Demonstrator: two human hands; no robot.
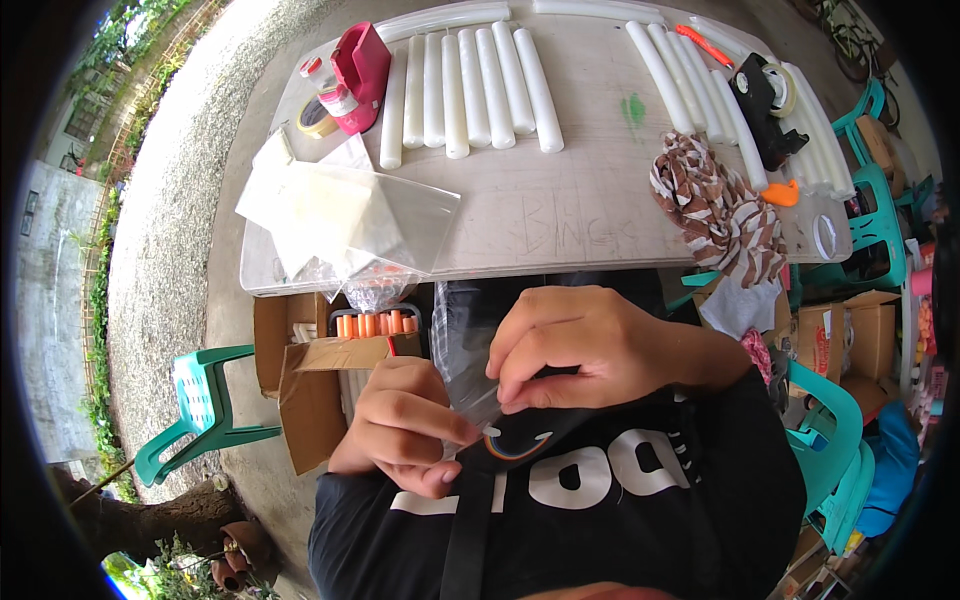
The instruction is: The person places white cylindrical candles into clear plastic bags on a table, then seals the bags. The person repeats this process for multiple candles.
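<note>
In front of my chest, below the table's near edge, I hold a long strip of clear plastic film (462, 340). My left hand (405, 415) pinches its lower end, fingers curled in. Close by on the right, my right hand (585, 345) is closed with thumb and fingertips together at the film's edge. The film hangs between the two hands and passes upward toward the table; whether it is a bag or a single sheet, I cannot tell. Several long white candles (485, 90) lie side by side on the table (590, 215) beyond.
Clear plastic sheets (350, 215) lie at the table's left, near a pink tape dispenser (360, 75). At right are a black tape dispenser (762, 110), a brown-and-white cloth (715, 205) and an orange cutter (705, 45). A cardboard box (310, 420) stands below left, beside green chairs (205, 400).
</note>
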